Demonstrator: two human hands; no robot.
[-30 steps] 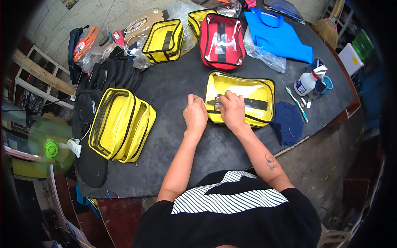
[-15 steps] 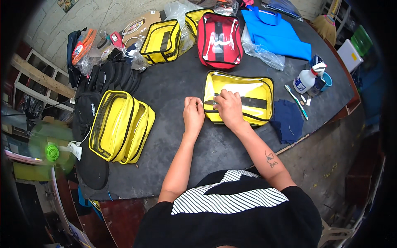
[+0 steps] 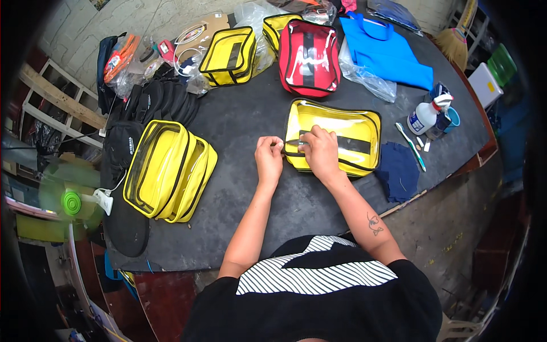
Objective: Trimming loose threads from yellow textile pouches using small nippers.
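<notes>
A yellow zip pouch (image 3: 359, 122) with a clear plastic top, black piping and a black strap lies in front of me. My left hand (image 3: 269, 161) is pinched closed just beyond its left edge; whatever sits between the fingertips is too small to name. Over the pouch's left part, my right hand (image 3: 320, 151) is closed around a small pointed tool (image 3: 293, 142), whose dark tip points at my left fingertips. Most of that tool is hidden by the fingers. A dark blue cloth (image 3: 399, 171) lies against the pouch's right side.
Two yellow pouches (image 3: 165, 171) lie together on the black table (image 3: 239, 125) at left. A red pouch (image 3: 309, 57), more yellow pouches (image 3: 229, 55) and a blue bag (image 3: 387, 54) lie at the back. Right stand a spray bottle (image 3: 423, 118) and a toothbrush (image 3: 411, 147). A fan (image 3: 71, 202) stands left.
The whole view has shifted slightly. Both hands stay at the pouch's left edge, and the small tool remains in my right hand.
</notes>
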